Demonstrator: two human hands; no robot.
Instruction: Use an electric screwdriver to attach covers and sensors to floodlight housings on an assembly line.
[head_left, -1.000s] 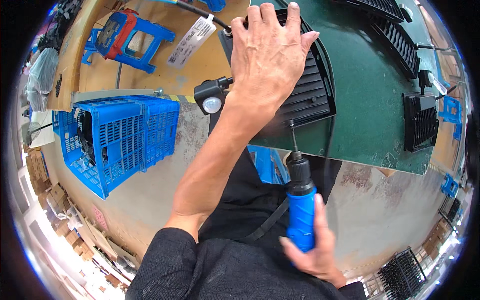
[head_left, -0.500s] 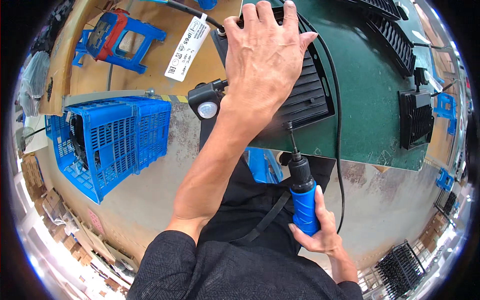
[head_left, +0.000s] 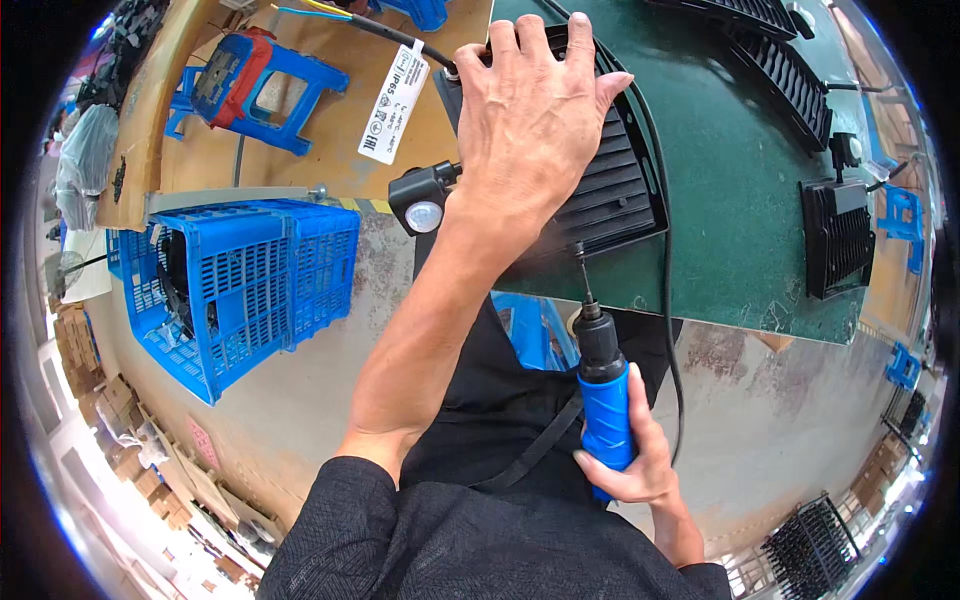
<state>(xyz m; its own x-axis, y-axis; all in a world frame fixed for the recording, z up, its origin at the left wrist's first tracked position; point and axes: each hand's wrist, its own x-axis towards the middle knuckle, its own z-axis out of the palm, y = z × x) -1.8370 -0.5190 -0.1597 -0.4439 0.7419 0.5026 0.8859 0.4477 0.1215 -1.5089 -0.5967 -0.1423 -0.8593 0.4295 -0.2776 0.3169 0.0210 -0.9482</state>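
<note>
A black finned floodlight (head_left: 615, 195) lies at the near edge of the green tabletop. My left hand (head_left: 530, 115) is spread over it, palm down, fingers apart, covering much of its back. From its left side sticks a small black motion sensor (head_left: 423, 205) with a white dome. A black cable with bare coloured wire ends and a white tag (head_left: 393, 103) comes out at the upper left. My right hand (head_left: 640, 455) is wrapped round the blue grip of an electric screwdriver (head_left: 606, 405). The driver's bit points up at the light's near edge; whether it touches a screw is unclear.
More black floodlights (head_left: 838, 235) lie along the right of the green table (head_left: 730, 270). To the left stand a blue plastic crate (head_left: 250, 290) with black parts in it and a blue-and-red stool (head_left: 262, 90). A black cable (head_left: 672, 340) hangs over the table edge beside the driver.
The view has shifted slightly, so the crate, stool and tag sit a little further right. Both hands, the floodlight and the screwdriver keep nearly the same positions to each other.
</note>
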